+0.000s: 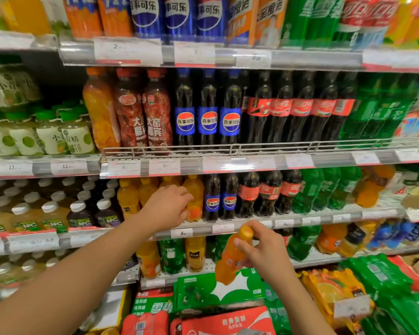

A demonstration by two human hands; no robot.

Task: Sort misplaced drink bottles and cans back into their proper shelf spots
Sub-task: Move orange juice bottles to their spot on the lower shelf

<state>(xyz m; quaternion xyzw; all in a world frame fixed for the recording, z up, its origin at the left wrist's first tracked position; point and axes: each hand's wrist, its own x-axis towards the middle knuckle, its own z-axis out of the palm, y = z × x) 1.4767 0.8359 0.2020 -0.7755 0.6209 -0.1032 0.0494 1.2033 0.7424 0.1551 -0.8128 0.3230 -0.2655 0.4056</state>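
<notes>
My right hand (264, 252) grips a small orange drink bottle (230, 259) by its neck, tilted, in front of the lower shelf. My left hand (166, 209) reaches into the third shelf and rests on the orange juice bottles (194, 197) in the row there; its fingers curl around one, though I cannot see whether they grip it. Small Pepsi bottles (212, 197) and Coca-Cola bottles (269, 192) stand just right of that orange row.
Above, a shelf holds large Pepsi (207, 112), Coca-Cola (300, 110) and green Sprite bottles (375, 110) behind a wire rail (240, 147). White-capped juice bottles (51, 213) fill the left bay. Shrink-wrapped multipacks (218, 291) are stacked on the floor below.
</notes>
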